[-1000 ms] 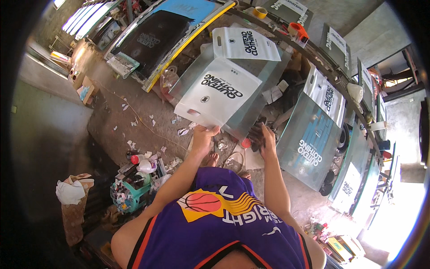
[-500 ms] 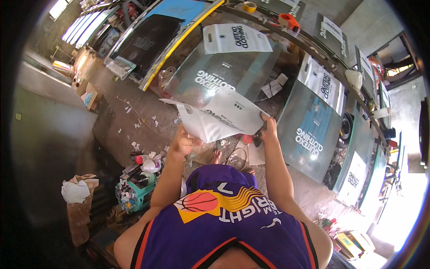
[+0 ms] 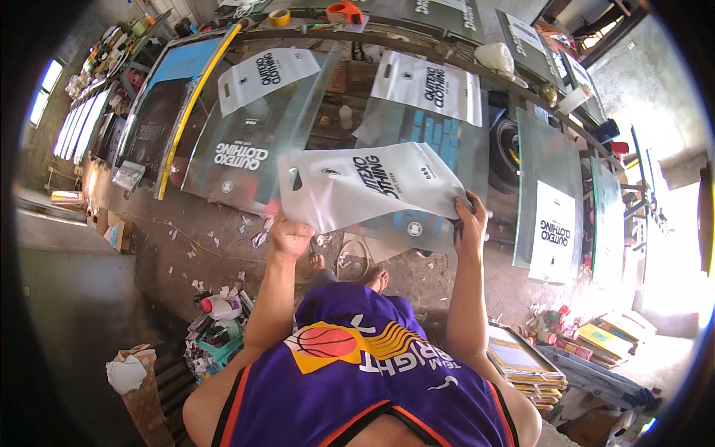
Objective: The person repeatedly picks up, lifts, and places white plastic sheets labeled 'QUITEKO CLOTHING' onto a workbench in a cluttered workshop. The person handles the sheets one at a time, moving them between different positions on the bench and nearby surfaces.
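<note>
A printed white plastic bag (image 3: 342,186) with a cut-out handle at its left end is held horizontally in front of me, slightly creased. My left hand (image 3: 293,234) grips its lower left corner; my right hand (image 3: 471,217), fingertips darkly smudged, pinches the right end. Beyond it, a glass panel (image 3: 458,171) bears another white bag (image 3: 426,89) on its upper part. The panel to the left (image 3: 201,175) has a bag (image 3: 268,74) on top and white printing below.
More glass panels (image 3: 536,134) line the right side along a dark rail with tape rolls (image 3: 279,16). A yellow-edged screen frame (image 3: 149,119) leans at left. Bottles and rags (image 3: 216,335) lie lower left, stacked frames (image 3: 521,357) lower right. My bare feet stand on the littered floor.
Both hands have lifted the bag away from the left glass panel and now hold it before the middle one. My view has turned right, so the panels appear further left.
</note>
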Tool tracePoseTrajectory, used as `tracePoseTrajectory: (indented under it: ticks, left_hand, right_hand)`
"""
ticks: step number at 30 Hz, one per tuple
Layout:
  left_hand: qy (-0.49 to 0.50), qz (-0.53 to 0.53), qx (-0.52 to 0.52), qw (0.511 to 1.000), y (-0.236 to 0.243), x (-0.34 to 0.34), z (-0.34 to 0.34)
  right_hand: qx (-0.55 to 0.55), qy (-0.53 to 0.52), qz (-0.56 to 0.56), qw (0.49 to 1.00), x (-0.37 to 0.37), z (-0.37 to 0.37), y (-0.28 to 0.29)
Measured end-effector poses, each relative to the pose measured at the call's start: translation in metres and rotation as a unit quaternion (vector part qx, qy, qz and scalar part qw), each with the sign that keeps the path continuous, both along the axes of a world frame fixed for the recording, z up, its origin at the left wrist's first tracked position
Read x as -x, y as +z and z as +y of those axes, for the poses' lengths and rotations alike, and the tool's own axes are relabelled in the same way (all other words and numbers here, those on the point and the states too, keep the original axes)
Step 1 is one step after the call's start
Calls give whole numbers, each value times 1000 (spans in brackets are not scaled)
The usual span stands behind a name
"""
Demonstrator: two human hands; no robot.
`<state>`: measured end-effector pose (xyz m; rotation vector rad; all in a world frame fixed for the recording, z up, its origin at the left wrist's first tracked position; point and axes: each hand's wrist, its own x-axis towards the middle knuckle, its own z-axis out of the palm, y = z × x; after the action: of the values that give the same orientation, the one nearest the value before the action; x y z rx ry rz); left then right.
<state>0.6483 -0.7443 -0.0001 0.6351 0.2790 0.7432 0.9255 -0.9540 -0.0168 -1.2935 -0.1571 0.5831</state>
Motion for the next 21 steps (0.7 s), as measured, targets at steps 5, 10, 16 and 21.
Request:
tracePoseTrajectory:
  ticks: [5, 10, 16, 21]
  left_hand:
    - [-25, 45, -17, 999, -16, -53, -16]
    - [-34, 104, -76, 991, -6, -96, -11]
    - [-55, 127, -140, 980, -1, -145, 21]
    - [-90, 149, -120, 977, -29, -181, 61]
  right_hand:
    - [-35, -55, -44, 997, -43, -47, -15]
    - [-36, -108, -66, 991, -73, -51, -13]
    - [-58, -141, -84, 985, -114, -34, -8]
    - [-68, -165, -104, 978, -145, -6, -13]
